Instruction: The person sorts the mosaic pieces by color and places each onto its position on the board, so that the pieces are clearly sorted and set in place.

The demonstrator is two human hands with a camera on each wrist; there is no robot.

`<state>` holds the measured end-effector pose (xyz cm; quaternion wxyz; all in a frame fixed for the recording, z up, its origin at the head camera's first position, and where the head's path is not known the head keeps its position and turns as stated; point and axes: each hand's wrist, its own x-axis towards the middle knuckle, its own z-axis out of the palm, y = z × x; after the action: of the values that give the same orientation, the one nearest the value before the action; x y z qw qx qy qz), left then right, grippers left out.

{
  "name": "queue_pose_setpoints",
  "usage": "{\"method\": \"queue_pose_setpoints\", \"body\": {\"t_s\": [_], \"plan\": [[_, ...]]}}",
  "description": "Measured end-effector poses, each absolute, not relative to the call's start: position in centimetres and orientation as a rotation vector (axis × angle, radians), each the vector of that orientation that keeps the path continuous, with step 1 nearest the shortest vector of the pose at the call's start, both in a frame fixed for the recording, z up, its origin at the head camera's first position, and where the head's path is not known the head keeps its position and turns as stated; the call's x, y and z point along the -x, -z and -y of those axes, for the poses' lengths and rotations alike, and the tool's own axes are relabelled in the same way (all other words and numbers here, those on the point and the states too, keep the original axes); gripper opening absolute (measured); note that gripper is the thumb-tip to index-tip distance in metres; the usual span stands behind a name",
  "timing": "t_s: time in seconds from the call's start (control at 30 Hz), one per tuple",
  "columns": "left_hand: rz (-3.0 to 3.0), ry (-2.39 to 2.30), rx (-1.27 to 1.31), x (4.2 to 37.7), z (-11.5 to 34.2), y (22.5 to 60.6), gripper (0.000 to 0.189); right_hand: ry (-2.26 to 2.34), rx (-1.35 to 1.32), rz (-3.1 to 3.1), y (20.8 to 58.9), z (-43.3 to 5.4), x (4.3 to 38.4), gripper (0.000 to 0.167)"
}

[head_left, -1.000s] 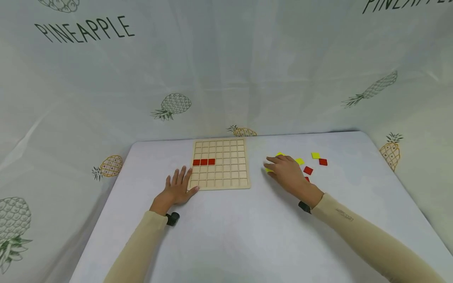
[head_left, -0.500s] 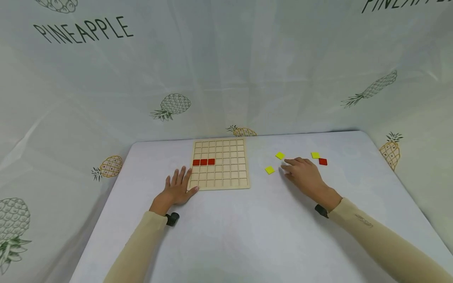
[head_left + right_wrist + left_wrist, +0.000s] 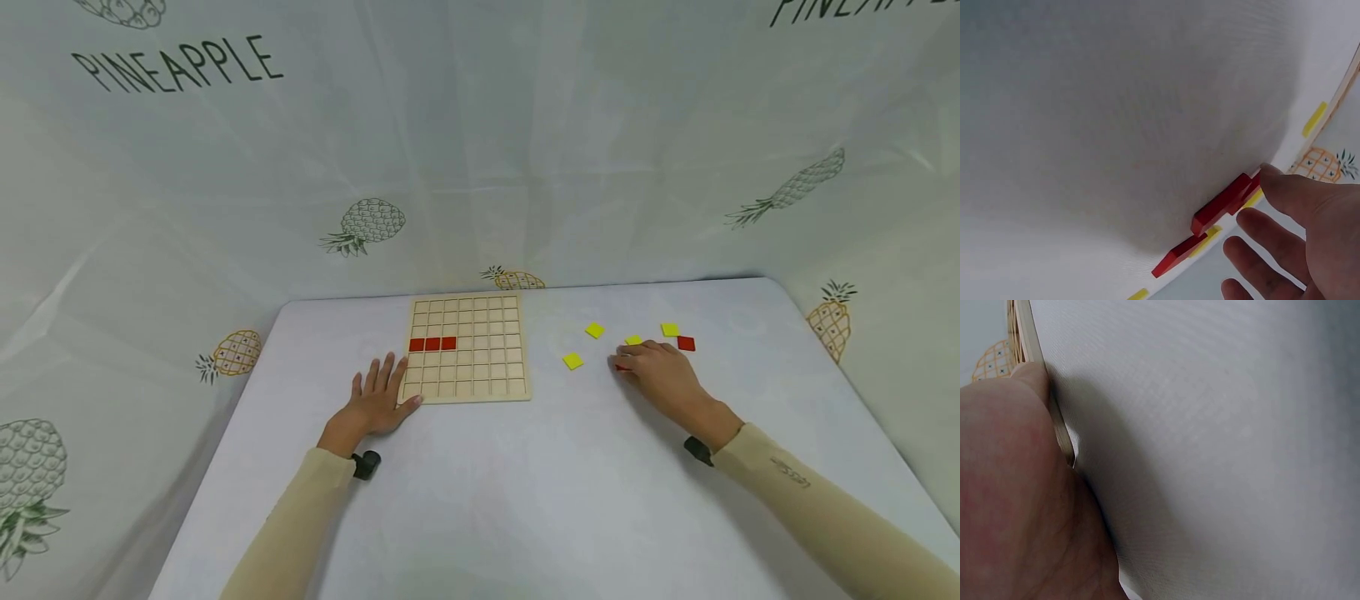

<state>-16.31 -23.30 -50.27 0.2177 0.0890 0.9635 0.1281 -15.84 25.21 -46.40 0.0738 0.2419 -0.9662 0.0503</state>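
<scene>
In the head view, your left hand (image 3: 375, 402) is lying open with fingers spread, at the near-left corner of the wooden grid board (image 3: 487, 355). Your right hand (image 3: 663, 375) is curving partly closed over a red tile (image 3: 623, 367), well right of the board.

In the left wrist view, your left thumb (image 3: 1032, 378) is touching the board's edge; light pressure should steady it.

In the right wrist view, your right thumb (image 3: 1272, 178) is meeting a red tile; I cannot tell whether you are pinching it. Another red tile (image 3: 1221, 205) is lying just beside, so gripping opposite edges should avoid dragging it.
</scene>
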Motion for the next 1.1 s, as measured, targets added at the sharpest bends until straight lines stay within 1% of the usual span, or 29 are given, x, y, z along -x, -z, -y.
{"method": "queue_pose_setpoints", "body": {"t_s": [0.23,0.5,0.77,1.1], "plan": [[-2.671,-0.356,-0.237,16.3,23.4,50.4,0.089,-0.139,-0.765,2.888,46.5,-25.3,15.7,0.030],[-2.677,-0.350,-0.246,16.3,23.5,50.7,0.089,-0.128,-0.781,2.845,46.9,-25.3,15.9,0.023],[-2.682,-0.352,-0.250,16.4,23.6,50.9,0.089,-0.035,-0.829,2.823,46.9,-25.2,15.7,0.023],[-2.691,-0.357,-0.257,16.4,23.4,50.7,0.089,-0.075,-0.877,2.736,46.5,-24.3,16.4,0.026]]}}
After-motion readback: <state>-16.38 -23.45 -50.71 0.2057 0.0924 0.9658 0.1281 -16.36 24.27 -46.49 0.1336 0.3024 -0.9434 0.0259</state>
